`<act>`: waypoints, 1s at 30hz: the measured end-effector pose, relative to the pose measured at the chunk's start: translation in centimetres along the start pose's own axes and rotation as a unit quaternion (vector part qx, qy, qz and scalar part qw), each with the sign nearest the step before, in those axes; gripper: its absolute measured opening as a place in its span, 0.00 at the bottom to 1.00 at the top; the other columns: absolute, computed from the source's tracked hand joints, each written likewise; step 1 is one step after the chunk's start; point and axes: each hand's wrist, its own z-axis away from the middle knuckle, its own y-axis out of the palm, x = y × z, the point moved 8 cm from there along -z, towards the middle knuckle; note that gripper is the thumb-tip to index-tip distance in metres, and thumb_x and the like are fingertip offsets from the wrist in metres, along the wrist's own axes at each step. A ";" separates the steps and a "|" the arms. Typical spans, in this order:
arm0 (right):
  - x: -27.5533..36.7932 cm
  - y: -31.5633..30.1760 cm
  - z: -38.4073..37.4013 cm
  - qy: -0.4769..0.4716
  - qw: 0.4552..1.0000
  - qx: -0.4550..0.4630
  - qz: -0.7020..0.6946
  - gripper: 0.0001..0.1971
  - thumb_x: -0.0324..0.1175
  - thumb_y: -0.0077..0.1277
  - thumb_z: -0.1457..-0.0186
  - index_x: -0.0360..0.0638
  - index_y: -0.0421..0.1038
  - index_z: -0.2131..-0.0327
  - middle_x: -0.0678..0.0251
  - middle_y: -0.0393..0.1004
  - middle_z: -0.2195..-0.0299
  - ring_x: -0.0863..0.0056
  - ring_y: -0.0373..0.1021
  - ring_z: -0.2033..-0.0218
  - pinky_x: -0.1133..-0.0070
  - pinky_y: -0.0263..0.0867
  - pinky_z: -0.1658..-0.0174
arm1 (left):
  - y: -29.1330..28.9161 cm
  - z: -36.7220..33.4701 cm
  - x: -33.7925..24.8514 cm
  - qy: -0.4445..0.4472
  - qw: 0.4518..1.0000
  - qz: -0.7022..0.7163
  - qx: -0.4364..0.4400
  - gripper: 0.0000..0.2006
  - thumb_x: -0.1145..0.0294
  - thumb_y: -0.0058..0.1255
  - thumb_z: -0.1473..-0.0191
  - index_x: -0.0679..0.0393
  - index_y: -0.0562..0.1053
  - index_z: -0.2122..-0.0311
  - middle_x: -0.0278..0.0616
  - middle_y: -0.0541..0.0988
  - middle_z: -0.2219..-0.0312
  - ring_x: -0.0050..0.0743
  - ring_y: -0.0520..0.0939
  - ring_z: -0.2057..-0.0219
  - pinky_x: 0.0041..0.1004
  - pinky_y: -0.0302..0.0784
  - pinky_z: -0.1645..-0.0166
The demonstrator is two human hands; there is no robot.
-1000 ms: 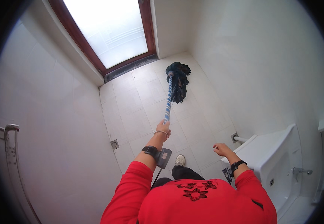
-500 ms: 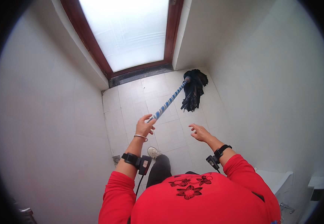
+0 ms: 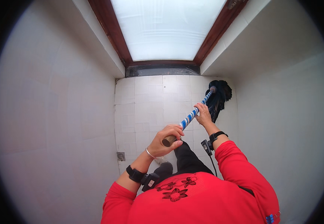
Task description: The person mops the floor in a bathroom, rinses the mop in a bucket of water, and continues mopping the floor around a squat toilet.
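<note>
A mop with a blue-and-white striped handle slants from near my body up to the far right. Its dark strip head rests on the floor by the right wall. My left hand is wrapped round the handle close to its brown end. Farther along, my right hand closes on the handle nearer the mop head; part of its grip is hidden behind the fingers.
A frosted door in a red-brown frame stands ahead, with a dark sill below it. Walls rise close on both sides of the tiled floor. A small floor drain lies by the left wall.
My right hand, which was free, has moved forward onto the mop handle. My left hand now grips the handle's end, drawn nearer my body. The view has turned.
</note>
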 end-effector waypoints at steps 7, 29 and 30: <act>-9.4 -3.1 3.0 0.123 0.988 -0.062 0.076 0.21 0.24 0.55 0.72 0.48 0.64 0.67 0.63 0.64 0.65 0.62 0.59 0.60 0.74 0.57 0.56 | -1.0 -0.3 -6.7 0.016 0.977 0.209 0.042 0.07 0.76 0.50 0.63 0.57 0.63 0.83 0.33 0.67 0.83 0.30 0.68 0.73 0.39 0.55 0.51; 30.5 14.9 -2.4 -0.272 0.925 0.181 -0.193 0.06 0.28 0.50 0.71 0.45 0.65 0.81 0.63 0.67 0.77 0.64 0.63 0.70 0.73 0.62 0.66 | -11.0 14.6 -26.3 0.136 0.933 -0.226 -0.244 0.14 0.59 0.42 0.53 0.60 0.63 0.80 0.39 0.66 0.84 0.30 0.65 0.87 0.31 0.62 0.80; 32.4 15.6 -1.1 -0.282 0.916 0.219 -0.182 0.07 0.29 0.49 0.70 0.45 0.66 0.80 0.64 0.67 0.77 0.64 0.64 0.69 0.73 0.62 0.67 | -11.3 16.1 -27.8 0.198 0.893 -0.258 -0.312 0.15 0.59 0.41 0.52 0.58 0.60 0.83 0.38 0.65 0.85 0.28 0.64 0.87 0.31 0.61 0.81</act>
